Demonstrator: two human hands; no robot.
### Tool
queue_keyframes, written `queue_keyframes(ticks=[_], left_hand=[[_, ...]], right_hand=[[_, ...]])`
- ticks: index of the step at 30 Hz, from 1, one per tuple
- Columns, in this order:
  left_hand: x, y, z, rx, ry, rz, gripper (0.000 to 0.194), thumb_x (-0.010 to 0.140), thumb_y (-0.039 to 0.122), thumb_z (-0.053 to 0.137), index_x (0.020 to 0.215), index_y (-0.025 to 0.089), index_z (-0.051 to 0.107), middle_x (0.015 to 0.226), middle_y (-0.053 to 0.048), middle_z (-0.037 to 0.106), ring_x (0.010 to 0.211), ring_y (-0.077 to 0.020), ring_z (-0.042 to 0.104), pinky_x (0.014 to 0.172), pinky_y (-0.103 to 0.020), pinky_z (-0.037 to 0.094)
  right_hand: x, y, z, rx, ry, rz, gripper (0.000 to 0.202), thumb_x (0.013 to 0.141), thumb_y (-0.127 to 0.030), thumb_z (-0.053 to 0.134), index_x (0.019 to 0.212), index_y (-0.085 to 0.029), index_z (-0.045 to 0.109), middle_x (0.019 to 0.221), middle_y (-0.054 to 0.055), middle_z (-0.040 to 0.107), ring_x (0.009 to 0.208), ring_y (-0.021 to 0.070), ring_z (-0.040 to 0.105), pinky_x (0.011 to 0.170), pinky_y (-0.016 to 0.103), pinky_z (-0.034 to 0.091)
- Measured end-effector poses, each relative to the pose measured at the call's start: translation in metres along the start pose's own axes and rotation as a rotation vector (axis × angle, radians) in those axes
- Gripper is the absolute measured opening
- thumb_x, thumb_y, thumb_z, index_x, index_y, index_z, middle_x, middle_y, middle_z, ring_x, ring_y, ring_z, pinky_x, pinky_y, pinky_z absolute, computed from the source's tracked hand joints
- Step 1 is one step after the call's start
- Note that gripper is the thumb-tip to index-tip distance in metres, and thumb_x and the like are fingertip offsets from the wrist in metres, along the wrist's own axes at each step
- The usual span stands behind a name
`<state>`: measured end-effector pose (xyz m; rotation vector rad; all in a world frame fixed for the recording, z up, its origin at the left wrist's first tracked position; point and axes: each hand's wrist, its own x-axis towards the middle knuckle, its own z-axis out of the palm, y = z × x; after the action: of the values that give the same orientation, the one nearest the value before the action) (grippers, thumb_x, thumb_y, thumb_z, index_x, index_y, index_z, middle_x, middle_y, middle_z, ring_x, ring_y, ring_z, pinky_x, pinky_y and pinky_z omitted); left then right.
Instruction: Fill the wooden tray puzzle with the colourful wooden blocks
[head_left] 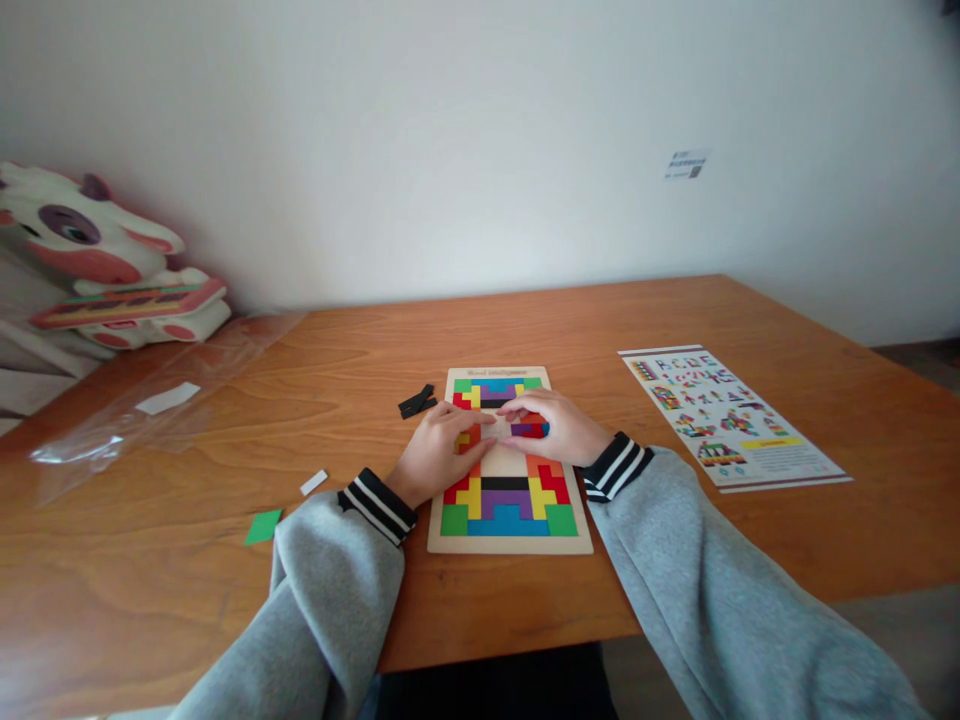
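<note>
A wooden tangram-style puzzle board [510, 545] lies on the table, filled with coloured block pieces around a bare pale middle. From the left, my left hand [431, 450] reaches over it, thumb and index finger stretched apart beside red and yellow pieces. My right hand [561, 428] comes from the right, its thumb and index finger curved around purple and red pieces [531, 430]. The fingertips of both hands almost meet over the board's middle. I cannot make out any piece lifted between them. Black strip pieces [417, 402] lie left of the board.
On the wooden table [337, 360], a printed pattern sheet [739, 420] lies to the right. At left are a green piece [262, 527], a small white piece [314, 482], a clear plastic bag [112, 440] and a cow-shaped toy keyboard [127, 265]. A wall stands behind.
</note>
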<state>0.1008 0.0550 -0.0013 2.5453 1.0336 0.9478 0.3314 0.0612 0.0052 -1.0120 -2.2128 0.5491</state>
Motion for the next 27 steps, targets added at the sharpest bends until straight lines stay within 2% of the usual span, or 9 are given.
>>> queue_keyframes(ticks=[3, 6, 10, 12, 14, 18, 23, 27], left_hand=[[0.002, 0.001, -0.003, 0.006, 0.009, 0.011, 0.023, 0.088, 0.03, 0.067, 0.11, 0.021, 0.069, 0.102, -0.005, 0.075, 0.093, -0.0207, 0.065, 0.086, -0.037, 0.055], [0.004, -0.003, -0.02, 0.013, 0.053, 0.006, 0.021, 0.089, 0.032, 0.066, 0.106, 0.021, 0.07, 0.101, -0.005, 0.075, 0.092, -0.0199, 0.066, 0.085, -0.036, 0.054], [0.001, -0.025, -0.058, 0.109, 0.252, -0.204, 0.022, 0.09, 0.04, 0.063, 0.097, 0.021, 0.072, 0.092, -0.003, 0.075, 0.077, -0.0167, 0.064, 0.073, -0.031, 0.054], [-0.004, -0.042, -0.068, 0.205, 0.305, -0.29, 0.026, 0.09, 0.043, 0.062, 0.094, 0.02, 0.072, 0.09, -0.004, 0.075, 0.074, -0.0172, 0.065, 0.071, -0.031, 0.054], [-0.01, -0.056, -0.068, 0.261, 0.236, -0.293, 0.029, 0.089, 0.046, 0.061, 0.098, 0.02, 0.072, 0.091, -0.005, 0.076, 0.077, -0.0195, 0.067, 0.073, -0.033, 0.055], [-0.015, -0.07, -0.051, 0.292, 0.052, -0.181, 0.032, 0.09, 0.047, 0.059, 0.108, 0.023, 0.071, 0.102, -0.006, 0.076, 0.093, -0.0239, 0.07, 0.087, -0.038, 0.055], [-0.015, -0.069, -0.046, 0.311, 0.011, -0.18, 0.029, 0.094, 0.041, 0.054, 0.109, 0.023, 0.071, 0.1, -0.005, 0.076, 0.092, -0.0223, 0.071, 0.085, -0.035, 0.057], [-0.016, -0.069, -0.052, 0.321, -0.05, -0.085, 0.03, 0.096, 0.039, 0.052, 0.114, 0.023, 0.07, 0.104, -0.004, 0.076, 0.093, -0.0219, 0.071, 0.085, -0.035, 0.058]], right_hand=[[0.0, 0.0, 0.0, 0.001, -0.01, -0.002, 0.031, 0.08, -0.036, 0.075, 0.107, -0.023, 0.068, 0.097, 0.005, 0.073, 0.092, 0.0214, 0.066, 0.088, 0.04, 0.051], [-0.001, 0.002, 0.0, 0.024, 0.02, 0.014, 0.03, 0.081, -0.037, 0.074, 0.106, -0.022, 0.067, 0.097, 0.006, 0.072, 0.088, 0.02, 0.066, 0.086, 0.039, 0.052], [0.0, 0.004, 0.0, 0.042, 0.136, 0.062, 0.022, 0.087, -0.036, 0.067, 0.105, -0.023, 0.066, 0.096, 0.005, 0.07, 0.082, 0.0177, 0.065, 0.082, 0.037, 0.054], [0.0, 0.004, 0.0, 0.049, 0.183, 0.076, 0.02, 0.089, -0.035, 0.063, 0.104, -0.023, 0.066, 0.095, 0.005, 0.07, 0.081, 0.0173, 0.065, 0.082, 0.036, 0.054], [0.0, 0.003, 0.0, 0.055, 0.205, 0.083, 0.018, 0.09, -0.035, 0.062, 0.103, -0.023, 0.067, 0.094, 0.005, 0.07, 0.08, 0.0174, 0.065, 0.081, 0.036, 0.054], [0.0, 0.002, -0.001, 0.068, 0.215, 0.092, 0.018, 0.091, -0.035, 0.06, 0.103, -0.024, 0.067, 0.094, 0.005, 0.07, 0.078, 0.0176, 0.065, 0.079, 0.037, 0.055], [0.001, 0.001, -0.002, 0.066, 0.256, 0.089, 0.018, 0.091, -0.036, 0.058, 0.101, -0.023, 0.067, 0.094, 0.006, 0.071, 0.082, 0.019, 0.065, 0.079, 0.037, 0.054], [0.001, 0.002, -0.002, 0.065, 0.265, 0.092, 0.016, 0.092, -0.035, 0.058, 0.099, -0.023, 0.067, 0.096, 0.006, 0.071, 0.081, 0.0188, 0.065, 0.079, 0.037, 0.054]])
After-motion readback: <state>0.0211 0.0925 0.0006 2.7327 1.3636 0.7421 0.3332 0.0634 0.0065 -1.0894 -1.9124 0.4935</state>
